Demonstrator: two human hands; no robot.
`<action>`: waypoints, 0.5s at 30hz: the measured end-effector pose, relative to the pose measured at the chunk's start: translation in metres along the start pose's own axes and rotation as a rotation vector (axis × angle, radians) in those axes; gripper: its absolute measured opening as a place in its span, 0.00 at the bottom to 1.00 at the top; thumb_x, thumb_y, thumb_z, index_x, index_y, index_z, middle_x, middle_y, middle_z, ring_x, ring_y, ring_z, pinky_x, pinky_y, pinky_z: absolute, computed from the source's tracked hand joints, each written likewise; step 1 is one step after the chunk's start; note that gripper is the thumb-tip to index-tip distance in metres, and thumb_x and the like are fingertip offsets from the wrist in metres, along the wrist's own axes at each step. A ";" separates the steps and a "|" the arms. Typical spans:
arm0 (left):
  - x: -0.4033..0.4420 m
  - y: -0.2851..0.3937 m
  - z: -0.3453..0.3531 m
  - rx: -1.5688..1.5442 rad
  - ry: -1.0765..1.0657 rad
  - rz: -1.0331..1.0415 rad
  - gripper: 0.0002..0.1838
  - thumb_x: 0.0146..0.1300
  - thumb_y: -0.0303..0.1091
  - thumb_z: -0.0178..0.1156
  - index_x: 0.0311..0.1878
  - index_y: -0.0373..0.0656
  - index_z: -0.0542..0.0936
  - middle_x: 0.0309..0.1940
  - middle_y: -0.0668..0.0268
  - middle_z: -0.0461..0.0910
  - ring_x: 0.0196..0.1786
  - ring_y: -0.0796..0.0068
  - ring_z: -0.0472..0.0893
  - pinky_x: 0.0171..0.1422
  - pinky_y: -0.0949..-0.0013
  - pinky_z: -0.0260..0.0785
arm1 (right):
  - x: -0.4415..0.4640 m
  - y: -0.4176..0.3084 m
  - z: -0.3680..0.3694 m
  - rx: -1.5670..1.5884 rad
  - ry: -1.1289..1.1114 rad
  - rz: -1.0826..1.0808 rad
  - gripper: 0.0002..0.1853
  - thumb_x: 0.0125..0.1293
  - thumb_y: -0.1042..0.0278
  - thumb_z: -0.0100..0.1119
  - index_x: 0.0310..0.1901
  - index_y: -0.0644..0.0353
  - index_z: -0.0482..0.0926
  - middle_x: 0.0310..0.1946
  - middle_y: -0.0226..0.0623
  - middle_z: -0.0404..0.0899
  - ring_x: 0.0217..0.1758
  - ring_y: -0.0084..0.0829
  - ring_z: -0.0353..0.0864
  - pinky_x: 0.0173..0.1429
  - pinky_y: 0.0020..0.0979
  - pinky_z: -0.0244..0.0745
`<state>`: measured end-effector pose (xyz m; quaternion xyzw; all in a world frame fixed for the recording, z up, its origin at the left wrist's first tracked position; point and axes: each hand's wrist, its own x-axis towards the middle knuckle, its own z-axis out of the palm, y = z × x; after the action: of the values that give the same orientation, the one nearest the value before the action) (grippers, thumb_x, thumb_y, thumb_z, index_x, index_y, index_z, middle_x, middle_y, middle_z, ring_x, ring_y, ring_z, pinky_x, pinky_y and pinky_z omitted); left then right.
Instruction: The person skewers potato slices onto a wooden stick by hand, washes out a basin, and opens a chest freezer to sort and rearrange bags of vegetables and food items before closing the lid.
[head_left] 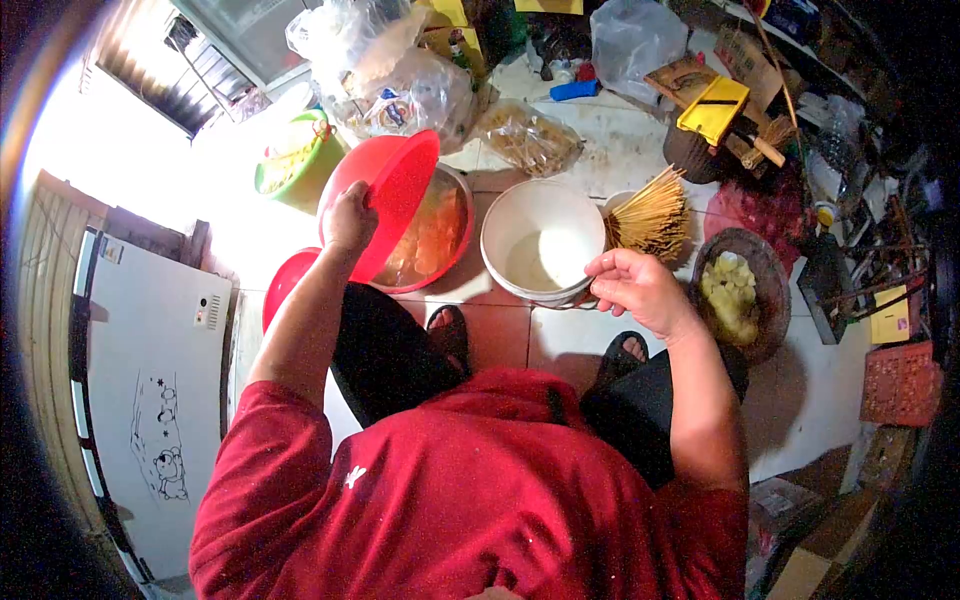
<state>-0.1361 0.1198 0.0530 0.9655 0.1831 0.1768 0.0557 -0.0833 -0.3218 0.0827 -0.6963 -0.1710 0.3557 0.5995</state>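
My left hand point(350, 220) is wrapped around the rim of a red plastic basin point(408, 185), which is tilted up on its side. Behind it, partly hidden, stands another red-rimmed basin point(430, 235) with orange-looking contents. My right hand point(640, 290) has its thumb and fingers closed at the near right rim of a white bucket point(540, 235), whose inside shows only a pale bottom. Just right of the bucket a bundle of thin wooden sticks point(650, 218) stands fanned out.
A dark bowl of pale, cut pieces point(732, 290) sits at right. A green basket point(290, 165) and plastic bags point(405, 90) are at back left. A white chest freezer point(150, 390) lines the left side. A yellow dustpan-like object point(713, 108) lies back right, near a red crate point(900, 385).
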 end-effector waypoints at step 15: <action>-0.006 -0.003 0.005 0.007 0.078 0.062 0.05 0.52 0.30 0.56 0.33 0.45 0.72 0.32 0.53 0.77 0.40 0.47 0.77 0.43 0.49 0.69 | 0.005 0.001 -0.001 -0.089 0.002 -0.019 0.12 0.60 0.70 0.59 0.46 0.60 0.77 0.31 0.29 0.78 0.28 0.18 0.75 0.31 0.21 0.70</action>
<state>-0.1405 0.1206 0.0461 0.9631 0.1558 0.2156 0.0398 -0.0799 -0.3193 0.0802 -0.7210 -0.1928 0.3414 0.5713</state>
